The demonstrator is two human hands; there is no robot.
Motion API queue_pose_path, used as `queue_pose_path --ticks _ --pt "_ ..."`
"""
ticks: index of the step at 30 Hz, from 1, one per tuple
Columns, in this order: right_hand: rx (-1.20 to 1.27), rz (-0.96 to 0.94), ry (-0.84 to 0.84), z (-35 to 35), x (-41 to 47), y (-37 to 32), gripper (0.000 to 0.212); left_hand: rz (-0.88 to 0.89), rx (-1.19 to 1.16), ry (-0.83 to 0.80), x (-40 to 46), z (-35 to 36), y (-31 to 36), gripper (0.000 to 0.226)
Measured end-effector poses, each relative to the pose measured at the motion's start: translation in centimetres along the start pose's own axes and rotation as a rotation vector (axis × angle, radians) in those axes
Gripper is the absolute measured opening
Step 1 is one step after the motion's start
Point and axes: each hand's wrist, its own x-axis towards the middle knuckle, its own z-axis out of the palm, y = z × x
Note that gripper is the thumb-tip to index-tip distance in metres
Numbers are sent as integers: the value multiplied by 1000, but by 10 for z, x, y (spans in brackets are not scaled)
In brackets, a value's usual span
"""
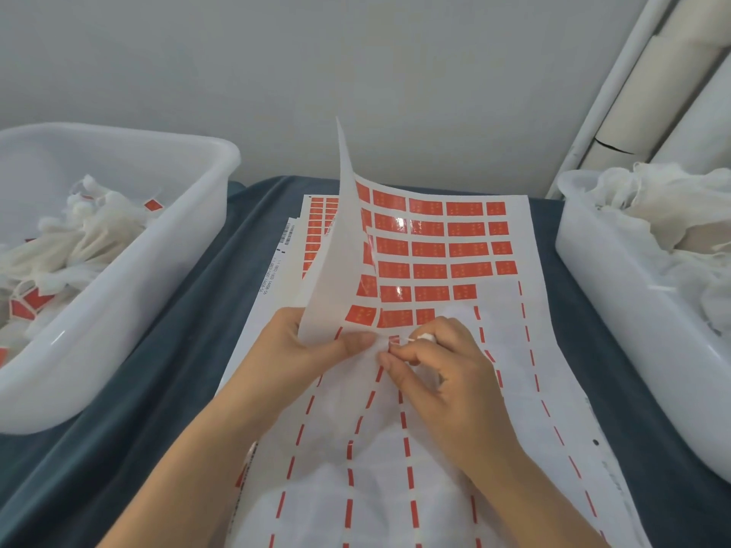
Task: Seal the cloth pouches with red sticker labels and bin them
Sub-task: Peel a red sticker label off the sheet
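**Peeling a label at the sticker sheet**

I see a dark blue cloth-covered table [190, 350] running away from me to a grey wall. On its left sits a white plastic bin [130, 239] holding sealed cloth pouches [71, 239], several showing red labels. On the right sits a second white bin [617, 294] heaped with plain cloth pouches [664, 215] — no red on those that I can make out.

Between the bins lies the top sticker sheet [553, 350]; its far half keeps rows of red sticker labels [431, 249], its near half shows only red dashed strips. More sheets [316, 219] peek out beneath its left edge.

My left hand [300, 350] pinches the sheet's left edge between thumb and fingers and holds it curled upright. My right hand [447, 373], fingers curled, pinches a small white stick-like tool [419, 337] — what it is, I cannot tell — its tip touching one red label [394, 339] just beside the left thumb.
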Motion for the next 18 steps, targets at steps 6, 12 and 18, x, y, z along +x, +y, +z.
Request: queue_pose_path --ticks 6,12,18 --pt "11 35 -22 0 1 -1 23 6 23 5 0 2 -1 30" --pt "94 124 -42 -3 3 -2 32 44 3 -22 -2 3 1 29" --pt "88 96 -46 -3 3 -5 35 75 -8 -35 -4 5 2 29"
